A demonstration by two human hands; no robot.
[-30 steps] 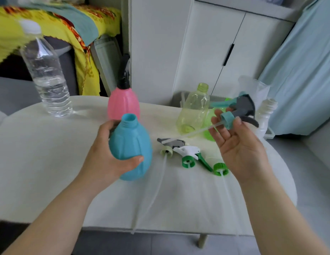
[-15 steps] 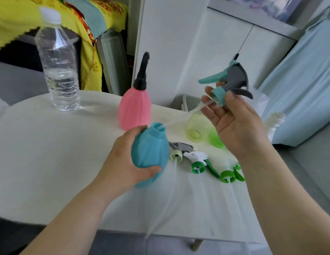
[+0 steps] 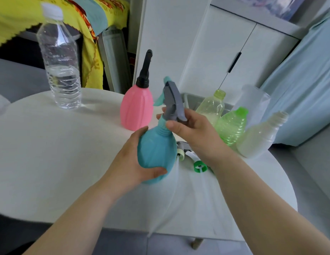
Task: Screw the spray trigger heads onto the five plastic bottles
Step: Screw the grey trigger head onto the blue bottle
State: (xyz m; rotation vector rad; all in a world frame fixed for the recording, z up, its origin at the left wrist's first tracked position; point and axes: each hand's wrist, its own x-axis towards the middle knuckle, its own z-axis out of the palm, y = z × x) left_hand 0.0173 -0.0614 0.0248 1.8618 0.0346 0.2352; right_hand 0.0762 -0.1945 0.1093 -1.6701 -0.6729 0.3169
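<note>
From the head camera, the left hand was wrapped tight around the blue bottle, holding it just above the white table. The right hand pinched the grey trigger head, its collar seated on the bottle's neck. Behind stood the pink bottle, already capped. Three bare bottles waited right; loose heads lay beneath the wrist.

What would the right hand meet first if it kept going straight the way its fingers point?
Probably the pink bottle: the right hand, holding the grey trigger head on the teal bottle, points up-left toward it, though depth is unclear.
</note>
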